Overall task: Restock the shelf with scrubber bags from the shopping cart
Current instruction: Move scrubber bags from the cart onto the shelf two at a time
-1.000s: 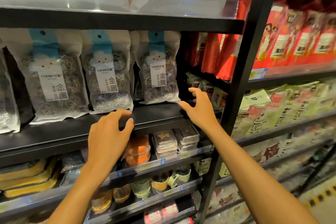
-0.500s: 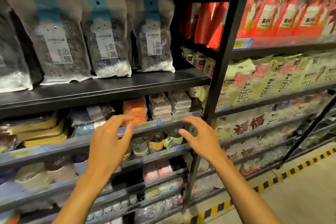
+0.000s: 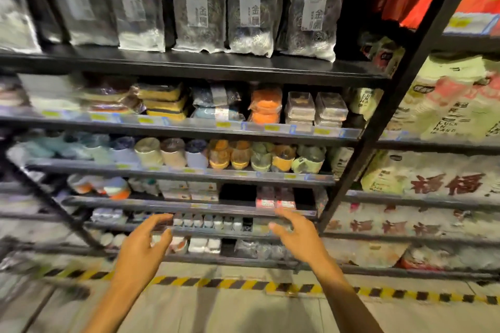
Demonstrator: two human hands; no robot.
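Observation:
Several clear scrubber bags with blue-and-white labels stand in a row on the black shelf at the top of the view. My left hand and my right hand hang far below that shelf, in front of the lowest shelves. Both hands are empty, with fingers spread and loosely curved. The shopping cart is mostly out of view; only a blurred dark metal frame shows at the left edge.
Below the scrubber shelf are shelves of sponges, small clear boxes and cups. A black upright post divides this unit from the right one with paper cup packs. Yellow-black tape crosses the floor.
The view has tilted down and swung left, so the scrubber shelf has risen to the top. Both empty hands have dropped from the shelf edge to the low shelves.

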